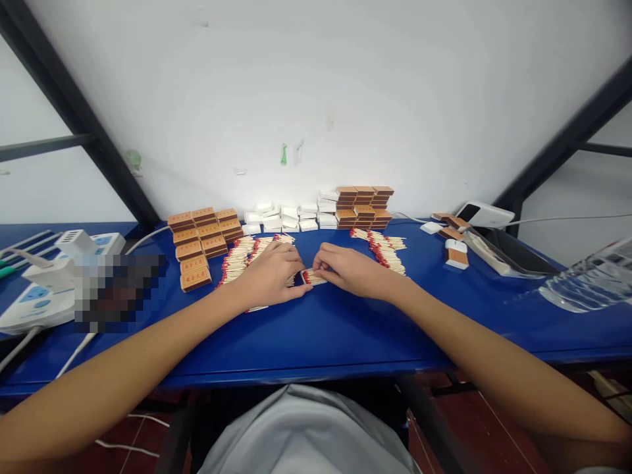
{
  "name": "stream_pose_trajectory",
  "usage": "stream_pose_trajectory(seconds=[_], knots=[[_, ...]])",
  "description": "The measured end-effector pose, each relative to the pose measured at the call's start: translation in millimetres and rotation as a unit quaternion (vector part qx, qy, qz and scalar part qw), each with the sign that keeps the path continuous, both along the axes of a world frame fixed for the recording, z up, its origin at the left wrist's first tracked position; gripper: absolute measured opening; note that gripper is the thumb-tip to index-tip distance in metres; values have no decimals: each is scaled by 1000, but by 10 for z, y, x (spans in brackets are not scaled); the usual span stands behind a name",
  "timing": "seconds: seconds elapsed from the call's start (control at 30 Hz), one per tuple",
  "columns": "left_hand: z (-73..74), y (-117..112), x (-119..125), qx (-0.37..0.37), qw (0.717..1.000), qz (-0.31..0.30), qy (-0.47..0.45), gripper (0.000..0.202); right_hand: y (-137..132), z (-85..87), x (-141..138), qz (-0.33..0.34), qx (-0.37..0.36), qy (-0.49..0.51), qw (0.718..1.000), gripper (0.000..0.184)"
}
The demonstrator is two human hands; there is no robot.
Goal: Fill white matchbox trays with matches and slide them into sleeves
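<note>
A small white matchbox tray (pixel 323 279) lies on the blue desk between my hands, with red-tipped matches (pixel 309 275) inside. My left hand (pixel 272 271) curves around the tray's left end, thumb along the near side and fingers at the far side. From the right, my right hand (pixel 349 268) reaches over the tray, its fingertips closed together at the matches; exactly what they pinch is partly hidden. Loose matches lie in a long pile (pixel 237 258) under and left of my left hand. Another match pile (pixel 386 255) extends behind my right hand and forearm.
Brown matchboxes (pixel 200 238) are stacked at the left, and more matchboxes (pixel 364 209) stand against the wall. White trays (pixel 284 217) sit between them. A power strip (pixel 106 245) is at far left. A white device (pixel 486 214) and clear plastic packaging (pixel 587 280) lie right.
</note>
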State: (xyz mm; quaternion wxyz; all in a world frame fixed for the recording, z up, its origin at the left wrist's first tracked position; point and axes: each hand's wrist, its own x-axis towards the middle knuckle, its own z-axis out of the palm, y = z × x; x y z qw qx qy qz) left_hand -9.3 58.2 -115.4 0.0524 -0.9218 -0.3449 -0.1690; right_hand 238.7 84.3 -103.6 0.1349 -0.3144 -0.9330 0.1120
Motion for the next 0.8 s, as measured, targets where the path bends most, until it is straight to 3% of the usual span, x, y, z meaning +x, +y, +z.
stream_pose_trajectory(seconds=[0.57,0.67,0.8], knots=[[7,-7,1,-10,1000,3,-4,36,62,0,47,-3,6,15,1000,14],[18,-16,3,-9,1000,2,-5,37,250,27,197,-53,34,8,998,16],[22,-25,3,-10,1000,1,-11,36,606,28,548,-192,93,-56,975,13]])
